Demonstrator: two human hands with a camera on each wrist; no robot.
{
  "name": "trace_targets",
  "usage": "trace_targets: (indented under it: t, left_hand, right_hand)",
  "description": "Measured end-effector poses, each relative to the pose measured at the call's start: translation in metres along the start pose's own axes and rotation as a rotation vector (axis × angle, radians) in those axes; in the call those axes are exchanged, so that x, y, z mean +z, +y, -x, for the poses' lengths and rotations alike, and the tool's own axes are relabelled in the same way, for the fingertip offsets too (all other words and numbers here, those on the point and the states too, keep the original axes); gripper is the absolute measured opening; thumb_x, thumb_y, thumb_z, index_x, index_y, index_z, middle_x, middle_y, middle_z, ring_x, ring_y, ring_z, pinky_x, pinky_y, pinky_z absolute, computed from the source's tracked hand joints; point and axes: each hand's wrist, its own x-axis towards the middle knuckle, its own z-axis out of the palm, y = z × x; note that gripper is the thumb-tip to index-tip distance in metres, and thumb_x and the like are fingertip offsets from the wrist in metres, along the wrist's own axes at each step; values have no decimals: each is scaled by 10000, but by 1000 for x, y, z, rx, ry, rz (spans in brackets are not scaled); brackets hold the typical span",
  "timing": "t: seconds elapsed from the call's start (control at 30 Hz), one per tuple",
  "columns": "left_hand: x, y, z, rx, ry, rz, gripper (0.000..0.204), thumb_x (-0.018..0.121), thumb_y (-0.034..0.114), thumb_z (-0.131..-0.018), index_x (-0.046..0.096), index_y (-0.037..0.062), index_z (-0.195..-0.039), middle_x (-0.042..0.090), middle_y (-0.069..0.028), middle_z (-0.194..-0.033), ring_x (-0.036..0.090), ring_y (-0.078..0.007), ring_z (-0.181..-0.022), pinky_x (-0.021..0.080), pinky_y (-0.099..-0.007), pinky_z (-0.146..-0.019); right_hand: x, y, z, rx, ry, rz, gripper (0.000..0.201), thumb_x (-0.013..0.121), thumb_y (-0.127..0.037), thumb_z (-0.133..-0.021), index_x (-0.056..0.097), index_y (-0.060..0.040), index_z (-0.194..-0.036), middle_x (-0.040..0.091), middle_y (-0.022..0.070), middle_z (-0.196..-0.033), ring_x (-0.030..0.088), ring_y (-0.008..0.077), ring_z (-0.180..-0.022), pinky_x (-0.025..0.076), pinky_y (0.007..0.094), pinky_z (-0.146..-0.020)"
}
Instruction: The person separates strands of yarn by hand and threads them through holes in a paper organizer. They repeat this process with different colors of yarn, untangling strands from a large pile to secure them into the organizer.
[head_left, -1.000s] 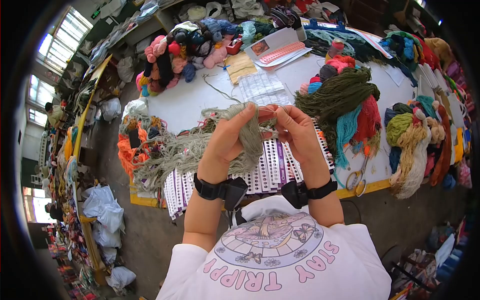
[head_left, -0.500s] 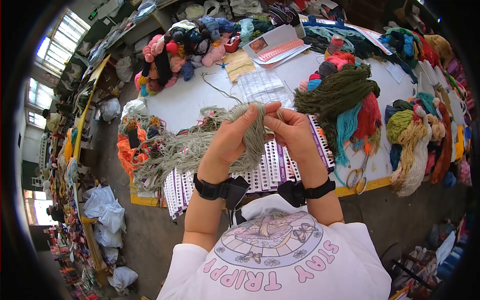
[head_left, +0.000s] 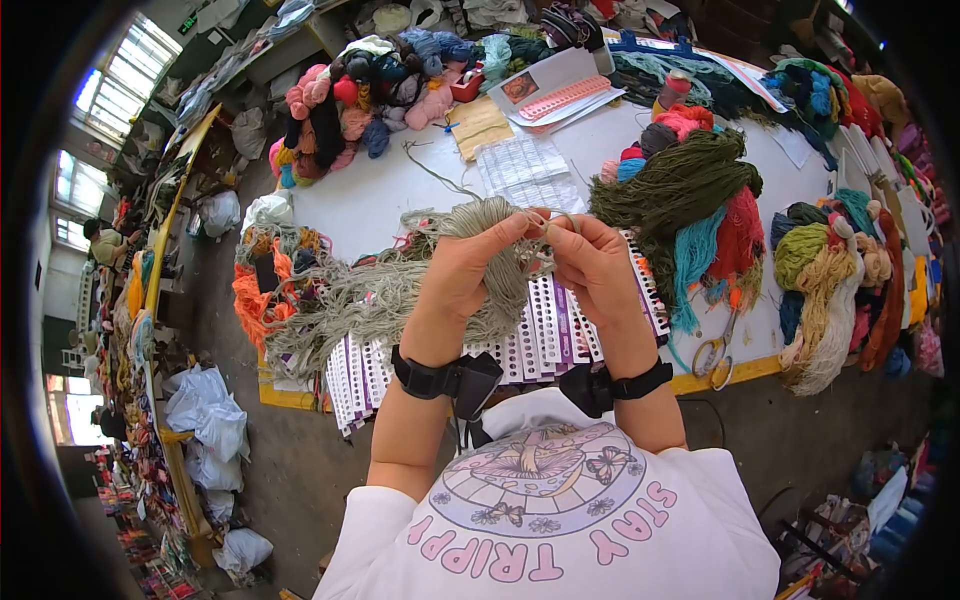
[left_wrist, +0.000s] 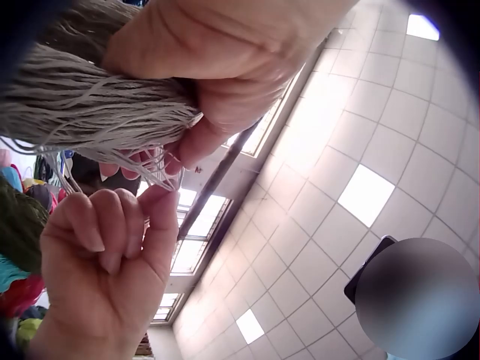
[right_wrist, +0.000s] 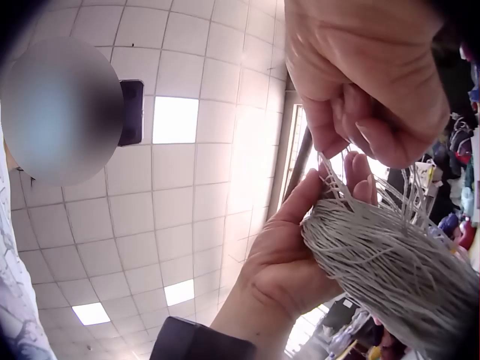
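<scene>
My left hand (head_left: 458,275) holds a thick skein of grey-green yarn (head_left: 507,285), its thumb lying along the top of the bundle. Close beside those fingertips, the right hand (head_left: 595,262) pinches a few thin strands (right_wrist: 336,174) between thumb and forefinger, with its other fingers curled in. In the right wrist view the strands rise from the gathered end of the skein to this pinch. More grey-green yarn (head_left: 350,300) spreads leftward from the held bundle. Under the hands lie white hole-punched cards (head_left: 545,330) with purple print.
Dark green yarn (head_left: 675,185) lies right of the hands, with scissors (head_left: 714,360) at the front edge. Orange yarn (head_left: 255,312) lies at the left. A printed sheet (head_left: 528,175) and a heap of coloured yarn balls (head_left: 318,125) are farther back on the white table (head_left: 400,195).
The right hand moved in toward the skein and turned, then drew slightly back, now pinching strands by the left fingertips. The left hand keeps its hold on the skein, nearly in place.
</scene>
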Motion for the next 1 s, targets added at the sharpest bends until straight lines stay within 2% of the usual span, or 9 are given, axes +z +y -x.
trace_targets:
  t: [0.4,0.5,0.6,0.67,0.7,0.73,0.77,0.93,1.0]
  left_hand:
    - [-1,-13,-6,151,60,-22,163,554,127,-821,601,-6,-903,593,-108,-930,563,-155,-753,461,-266,-617]
    - [-3,-11,-6,204,-44,-55,177,560,140,-821,590,-11,-908,609,-91,-897,564,-155,-832,456,-263,-705]
    - [-25,-9,-6,116,-25,192,164,521,144,-844,555,21,-946,596,-31,-790,560,-149,-741,445,-250,-674]
    - [-55,-5,-10,200,-355,796,197,476,166,-869,504,32,-1011,516,32,-697,533,-88,-620,421,-285,-675]
    - [-82,2,-9,141,-275,1140,226,421,190,-893,498,38,-1041,463,76,-631,450,-57,-512,390,-233,-636]
    - [-124,3,-11,248,-205,1097,278,388,206,-906,481,0,-1068,477,63,-653,439,-36,-506,387,-241,-638]
    - [-158,11,-8,340,-136,995,295,378,180,-909,449,-24,-1111,427,55,-621,400,-44,-481,380,-218,-598]
    - [-331,60,37,474,269,777,199,416,149,-882,499,-15,-961,319,37,-554,296,-59,-453,302,-209,-489]
    - [-342,64,51,554,391,687,215,446,224,-883,497,25,-820,308,52,-535,281,-58,-443,271,-195,-459]
  right_hand:
    - [5,6,-4,-194,110,446,123,638,-83,-745,616,19,-810,592,23,-716,538,60,-625,422,188,-528]
    - [-1,10,-4,-464,153,856,94,622,-66,-738,613,-19,-819,595,48,-837,546,74,-763,411,190,-537]
    - [-1,0,-8,-653,246,784,90,562,-123,-774,588,-49,-818,564,42,-920,523,97,-833,397,207,-533]
    - [-15,-23,-7,-244,113,-194,153,483,-198,-820,544,-58,-824,542,32,-914,509,116,-812,390,219,-514]
    - [-30,-36,-5,-154,264,-444,165,443,-227,-840,514,-82,-806,508,0,-849,486,118,-751,376,222,-472]
    - [-79,-38,-4,-77,-172,-848,127,440,-188,-846,495,-95,-781,464,-12,-716,460,103,-705,357,211,-455]
    - [-113,-44,2,-82,-128,-862,151,434,-162,-851,455,-98,-715,373,-21,-608,394,90,-606,318,203,-435]
    - [-365,-108,110,-361,861,-430,247,462,-79,-737,318,-128,-543,311,-18,-494,314,83,-421,249,189,-378]
    - [-431,-139,159,-436,920,-356,197,457,-95,-742,355,-119,-576,323,-12,-514,330,88,-417,269,188,-384]
